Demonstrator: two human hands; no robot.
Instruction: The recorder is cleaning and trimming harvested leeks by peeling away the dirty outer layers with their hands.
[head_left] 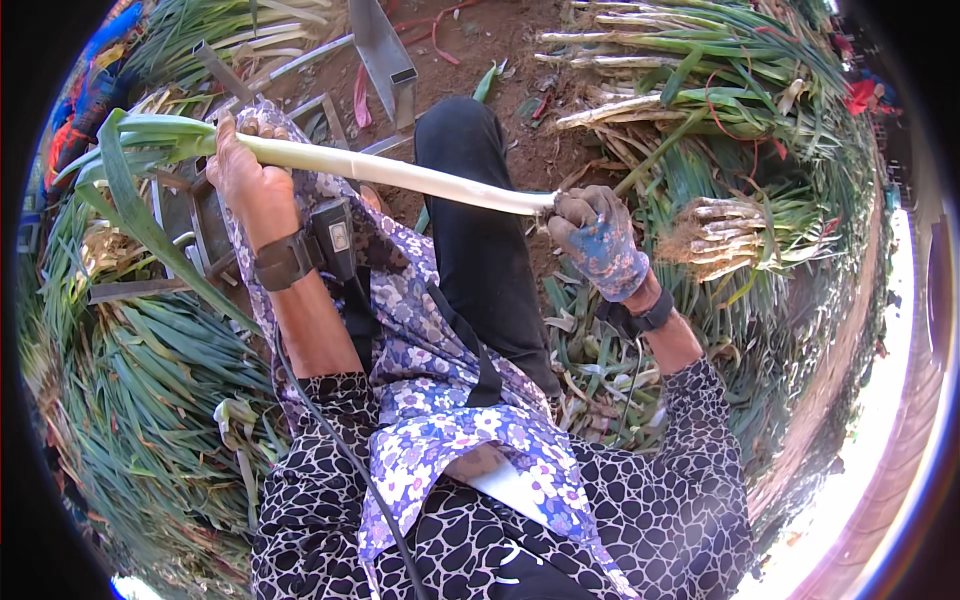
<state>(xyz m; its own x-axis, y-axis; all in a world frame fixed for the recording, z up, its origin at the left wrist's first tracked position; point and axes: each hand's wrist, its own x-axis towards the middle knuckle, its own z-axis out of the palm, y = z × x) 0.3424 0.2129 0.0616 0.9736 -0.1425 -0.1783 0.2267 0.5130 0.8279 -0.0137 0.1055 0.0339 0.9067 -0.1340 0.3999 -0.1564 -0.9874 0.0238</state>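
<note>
- Nearest me, along the lower edge, I see the person's black-and-white shirt (320,520), and over it a purple flowered apron (420,460). A dark cable (352,455) runs up across the left side of the shirt.
- My left hand (252,185) has its grip closed around the leek (390,173), where the white stalk turns green. A dark band (287,260) circles that wrist.
- My right hand (603,240), in a patterned glove, has its grip closed on the root end. A dark strap (655,312) sits at its wrist.
- The leek lies between the two hands, its white stalk sloping down to the right, in front of a black-clad knee (470,190). Its leaves spread left of my left hand, one long leaf hanging toward the cable.
- Beside my right hand, well clear of its fingers, a bundle (725,235) shows its pale roots toward me.
- A green heap (170,400) fills the left side.
- Farther off, a metal frame (385,65) stands on brown soil (500,45), and another pile (700,60) lies at upper right.
</note>
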